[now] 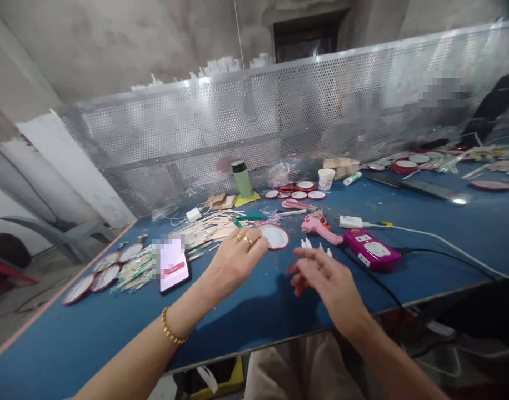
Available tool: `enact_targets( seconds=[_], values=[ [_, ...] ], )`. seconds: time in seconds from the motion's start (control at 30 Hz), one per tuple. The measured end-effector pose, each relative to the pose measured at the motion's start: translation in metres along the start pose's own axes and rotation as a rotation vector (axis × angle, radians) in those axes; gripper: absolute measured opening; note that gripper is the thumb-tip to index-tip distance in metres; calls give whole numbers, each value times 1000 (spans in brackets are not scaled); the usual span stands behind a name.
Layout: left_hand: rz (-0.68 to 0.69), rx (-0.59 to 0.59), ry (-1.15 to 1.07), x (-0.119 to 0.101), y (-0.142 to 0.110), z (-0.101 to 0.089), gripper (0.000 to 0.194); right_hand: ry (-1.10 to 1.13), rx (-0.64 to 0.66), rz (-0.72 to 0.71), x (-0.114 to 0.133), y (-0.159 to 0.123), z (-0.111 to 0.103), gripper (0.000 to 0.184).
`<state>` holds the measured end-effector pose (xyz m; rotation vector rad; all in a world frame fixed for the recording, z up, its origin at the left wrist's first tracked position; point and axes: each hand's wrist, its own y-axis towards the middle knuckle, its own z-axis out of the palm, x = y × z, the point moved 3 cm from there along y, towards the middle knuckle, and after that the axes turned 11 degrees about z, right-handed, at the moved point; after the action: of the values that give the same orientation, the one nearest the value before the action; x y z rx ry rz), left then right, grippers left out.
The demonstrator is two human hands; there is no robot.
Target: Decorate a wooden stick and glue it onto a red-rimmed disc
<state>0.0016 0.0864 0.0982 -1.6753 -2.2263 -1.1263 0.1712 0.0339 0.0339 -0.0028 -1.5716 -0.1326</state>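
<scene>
A round white disc with a red rim (275, 238) is at the fingertips of my left hand (240, 255), whose fingers are closed at its left edge. The fingers partly hide the edge where they meet it. My right hand (323, 278) hovers above the blue table (246, 328), fingers apart and slightly blurred, holding nothing visible. Just beyond it lie several small white pieces (308, 244) and a pink glue gun (321, 226). Green-handled pliers (250, 218) rest behind the left hand.
Left of my hands are a phone (174, 265), bundled sticks (135, 272) and red-rimmed discs (78, 290). To the right, a purple power socket (373, 250) trails cables. A green bottle (243, 180), paper cup (326, 179) and perforated metal screen (221, 122) stand behind.
</scene>
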Motion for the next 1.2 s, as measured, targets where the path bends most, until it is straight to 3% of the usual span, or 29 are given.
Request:
enact_targets(
  seconds=[0.1, 0.2, 0.3, 0.33, 0.43, 0.5, 0.57, 0.63, 0.67, 0.7, 0.77, 0.87, 1.2],
  values=[
    [94, -71, 28, -16, -5, -8, 15, 114, 121, 206, 13, 21, 1, 44],
    [60, -116, -103, -17, -9, -4, 15, 60, 228, 217, 23, 44, 9, 40],
    [-213, -242, -230, -4, -16, 1, 26, 14, 128, 117, 31, 68, 11, 35],
    [-409, -308, -346, 3, -20, 3, 27, -25, 75, 74, 34, 75, 12, 32],
    [-915, -352, -1013, 12, -31, 21, 28, -193, 63, 19, 37, 88, 21, 21],
    [-1065, -336, -1409, 10, -32, 30, 34, -346, 137, -2, 37, 92, 31, 22],
    [-1142, -352, -1552, 10, -32, 34, 29, -539, 233, -61, 40, 97, 39, 29],
    [-1202, -350, -1516, 13, -36, 38, 20, -755, 168, -167, 47, 105, 37, 35],
    [-1226, -324, -1474, 14, -38, 40, 16, -854, 40, -235, 52, 110, 33, 34],
    [-1241, -277, -1428, 16, -40, 43, 12, -965, -94, -279, 56, 116, 29, 31],
    [-1252, -152, -1322, 16, -44, 49, 8, -1242, -168, -273, 57, 127, 26, 26],
    [-1291, -4, -1204, 13, -50, 59, 13, -1556, -28, -302, 45, 136, 35, 26],
    [-1275, 51, -1161, 10, -49, 61, 16, -1685, 185, -418, 11, 143, 51, 28]
  ],
)
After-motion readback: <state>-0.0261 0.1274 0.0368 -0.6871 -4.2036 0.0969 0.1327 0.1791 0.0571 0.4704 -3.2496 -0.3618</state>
